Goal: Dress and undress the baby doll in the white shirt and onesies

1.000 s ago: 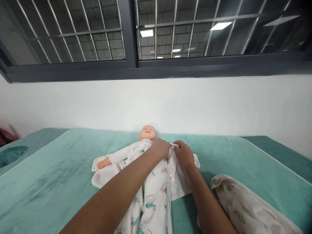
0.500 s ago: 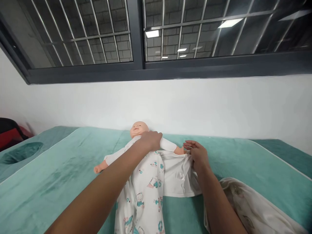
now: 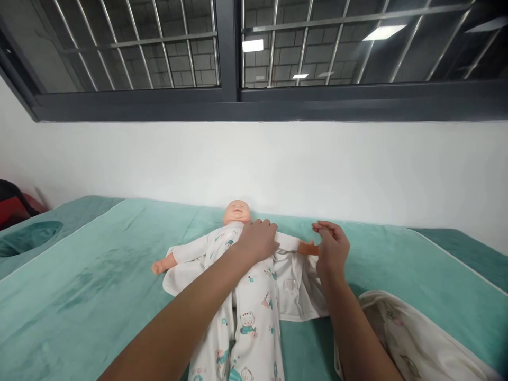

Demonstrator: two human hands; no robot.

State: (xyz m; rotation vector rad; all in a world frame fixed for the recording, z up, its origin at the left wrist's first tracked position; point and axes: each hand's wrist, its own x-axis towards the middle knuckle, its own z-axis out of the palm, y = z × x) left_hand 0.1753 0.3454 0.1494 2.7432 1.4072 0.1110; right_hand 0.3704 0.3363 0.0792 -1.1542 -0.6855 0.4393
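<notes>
A baby doll (image 3: 237, 212) lies on its back, head toward the wall, its arms spread. It wears a white long-sleeved top and white printed clothing (image 3: 254, 301) with bears. My left hand (image 3: 260, 239) is closed over the doll's shoulder and upper chest, hiding the cloth there. At the doll's outstretched hand (image 3: 309, 248) on the right, my right hand (image 3: 332, 251) has its fingers curled together around the tip; its exact hold is partly hidden. A white cloth flap (image 3: 297, 291) spreads below that arm, reaching my right wrist.
The doll lies on a green padded mat (image 3: 99, 264) with a hollow (image 3: 29, 238) at the left. A pale patterned cloth (image 3: 413, 333) lies at lower right. Behind stand a white wall (image 3: 159, 159) and barred window (image 3: 230, 100). A red and black item (image 3: 16, 203) sits far left.
The view has shifted slightly, so the doll appears further right. My right hand has curled its fingers more and lies at the doll's hand. A white flap now shows under the doll's left-side arm.
</notes>
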